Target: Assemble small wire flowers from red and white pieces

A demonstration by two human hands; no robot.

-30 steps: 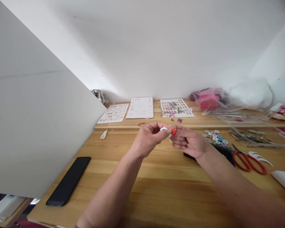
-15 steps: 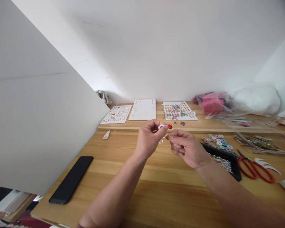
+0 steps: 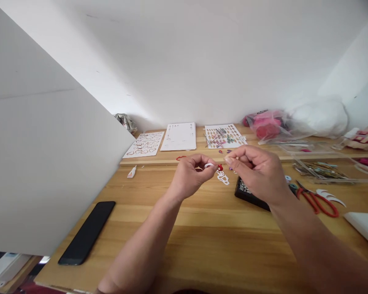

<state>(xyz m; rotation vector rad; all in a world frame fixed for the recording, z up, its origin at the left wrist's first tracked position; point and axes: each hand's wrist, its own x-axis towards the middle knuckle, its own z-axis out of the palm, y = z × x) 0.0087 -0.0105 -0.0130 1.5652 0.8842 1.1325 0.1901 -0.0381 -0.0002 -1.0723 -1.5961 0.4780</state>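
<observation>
Between the thumb and forefinger of my left hand [image 3: 188, 177] is a small white curved piece [image 3: 209, 165]. A small red piece [image 3: 220, 167] sticks out past those fingertips. My right hand [image 3: 259, 173] is raised slightly to the right with thumb and forefinger pinched together. Whatever lies in that pinch is too fine to make out. Just below the red piece, a white cut-out shape [image 3: 223, 178] lies on the wooden table [image 3: 184, 241]. Under my right wrist is a black tray of beads [image 3: 250, 195], partly hidden.
Red-handled pliers [image 3: 322, 202] and white curved strips [image 3: 330, 197] lie at right. A clear box [image 3: 322, 169] stands behind them. At left are a phone [image 3: 87, 232] and a small white bottle [image 3: 131, 172]. Patterned sheets [image 3: 144, 145] line the raised back ledge [image 3: 257, 157].
My right hand has moved up and away from my left, now covering most of the thread spools. The white cut-out on the table has come into sight. The view has shifted a little.
</observation>
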